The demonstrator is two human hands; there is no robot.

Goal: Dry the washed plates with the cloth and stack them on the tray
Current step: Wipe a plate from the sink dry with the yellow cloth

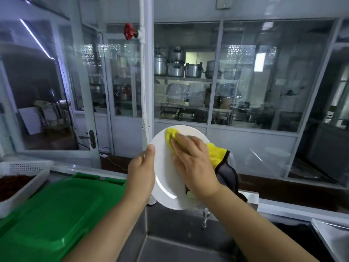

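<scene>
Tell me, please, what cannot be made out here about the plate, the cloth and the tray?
Head view only:
- Plate: back face turned away; lower right rim hidden behind the right hand.
- Cloth: middle covered by that hand.
- Left hand: fingers hidden behind the plate.
- Green tray: cut off by the left and bottom edges.

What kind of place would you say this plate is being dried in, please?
Most likely a commercial kitchen's washing-up area: a steel sink lies below the hands, large metal pots fill shelves behind the glass partition, and a green tray sits alongside.
</scene>
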